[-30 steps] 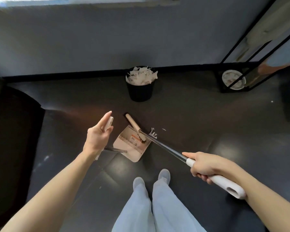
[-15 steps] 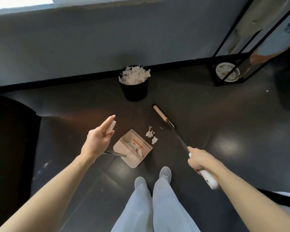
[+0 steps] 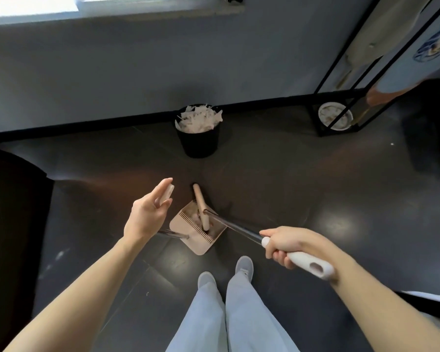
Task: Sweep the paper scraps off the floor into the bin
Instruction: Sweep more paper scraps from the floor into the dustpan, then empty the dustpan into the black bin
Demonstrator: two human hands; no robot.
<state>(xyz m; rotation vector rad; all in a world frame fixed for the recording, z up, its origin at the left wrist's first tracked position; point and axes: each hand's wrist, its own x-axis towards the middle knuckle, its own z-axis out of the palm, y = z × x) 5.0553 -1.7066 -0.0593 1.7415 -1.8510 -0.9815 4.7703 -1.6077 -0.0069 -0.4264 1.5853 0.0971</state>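
My broom [image 3: 200, 204] swung back into the pan [image 3: 203, 246], right hand [image 3: 285, 243] gripping it, left hand [image 3: 145, 217] gripping the pan, bin [image 3: 198, 141] straight ahead.

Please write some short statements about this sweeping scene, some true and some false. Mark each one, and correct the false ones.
1. The bin holds white paper scraps. True.
2. The broom head lies over the dustpan. True.
3. The right hand is empty. False: it grips the white broom handle.
4. The bin stands between the shoes. False: it stands near the wall, beyond the dustpan.
5. The left hand holds the long handle of the dustpan. True.
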